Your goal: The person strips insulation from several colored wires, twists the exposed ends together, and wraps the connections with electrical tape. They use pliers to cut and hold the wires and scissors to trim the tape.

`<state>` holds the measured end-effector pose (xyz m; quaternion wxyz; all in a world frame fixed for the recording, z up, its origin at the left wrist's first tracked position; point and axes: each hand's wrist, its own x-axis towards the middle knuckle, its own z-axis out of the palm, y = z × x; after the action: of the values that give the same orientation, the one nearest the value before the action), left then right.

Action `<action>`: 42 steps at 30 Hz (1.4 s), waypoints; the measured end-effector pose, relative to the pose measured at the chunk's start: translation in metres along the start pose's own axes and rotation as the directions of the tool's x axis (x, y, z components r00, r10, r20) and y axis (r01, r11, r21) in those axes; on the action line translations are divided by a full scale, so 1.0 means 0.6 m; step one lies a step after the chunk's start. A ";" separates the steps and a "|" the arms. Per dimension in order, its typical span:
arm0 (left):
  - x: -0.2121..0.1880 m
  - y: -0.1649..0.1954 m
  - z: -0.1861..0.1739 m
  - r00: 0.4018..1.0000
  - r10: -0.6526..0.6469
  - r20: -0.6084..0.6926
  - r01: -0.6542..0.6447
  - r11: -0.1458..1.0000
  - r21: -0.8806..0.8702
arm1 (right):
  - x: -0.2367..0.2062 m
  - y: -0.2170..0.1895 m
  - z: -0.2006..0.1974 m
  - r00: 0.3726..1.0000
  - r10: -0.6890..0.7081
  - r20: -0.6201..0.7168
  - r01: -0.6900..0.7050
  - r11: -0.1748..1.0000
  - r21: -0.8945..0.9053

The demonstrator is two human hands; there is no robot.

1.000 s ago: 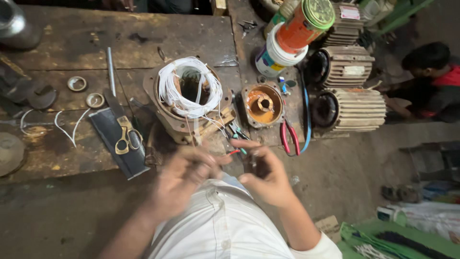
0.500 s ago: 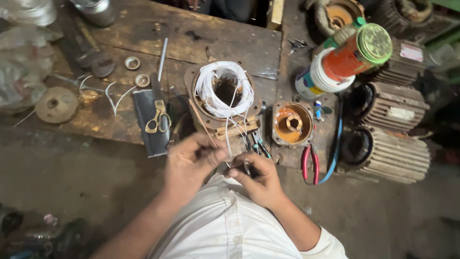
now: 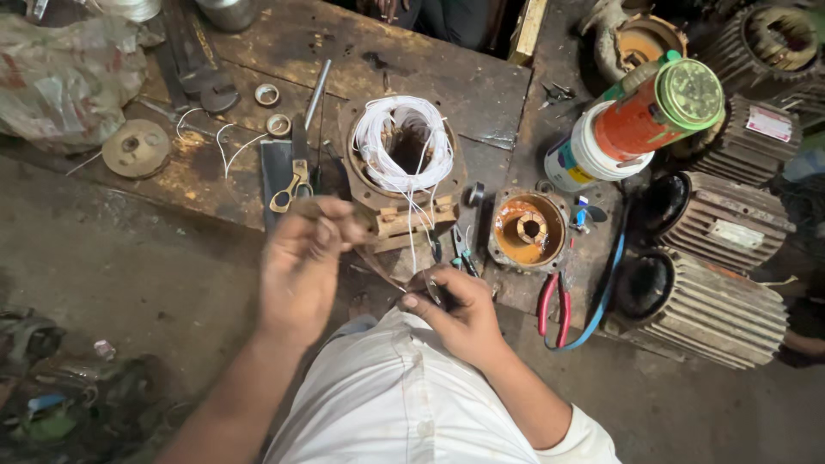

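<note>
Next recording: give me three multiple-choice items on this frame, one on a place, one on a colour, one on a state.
1. Where do the pliers lie?
A. Right of the wound motor body, below the orange-lined end cover
B. On the plastic bag at far left
C. Inside the white bucket

2. What colour are the windings in the motor body?
A. Red
B. White
C. Green

3. What is the state of the right hand?
A. Flat and open on the bench
B. Pinched on a thin wire near the bench edge
C. Gripping the scissors

Answers:
1. A, their red handles lie just below the cover.
2. B, white coils ring the bore.
3. B, its fingers close on a wire trailing from the windings; the scissors lie untouched by the left hand.
</note>
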<state>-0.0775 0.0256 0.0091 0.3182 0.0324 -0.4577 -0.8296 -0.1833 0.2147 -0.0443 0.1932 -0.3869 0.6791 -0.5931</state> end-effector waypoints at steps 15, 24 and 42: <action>-0.033 -0.033 0.051 0.897 0.017 0.441 -0.417 0.357 0.836 | -0.009 -0.041 -0.120 0.961 0.245 -0.132 -0.275 0.905 -0.324; -0.031 -0.029 0.046 0.866 -0.060 0.497 -0.440 0.382 0.813 | 0.004 -0.050 -0.076 0.986 -0.145 0.080 0.156 0.977 -0.145; -0.019 -0.035 0.061 0.829 -0.041 0.557 -0.537 0.220 0.815 | -0.139 0.012 -0.243 0.997 0.074 -0.034 -0.066 0.977 0.201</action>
<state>-0.0918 0.0667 0.0109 0.2453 -0.0596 -0.9213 -0.2957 -0.2388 0.3732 -0.0353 0.2376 -0.3290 0.6334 -0.6589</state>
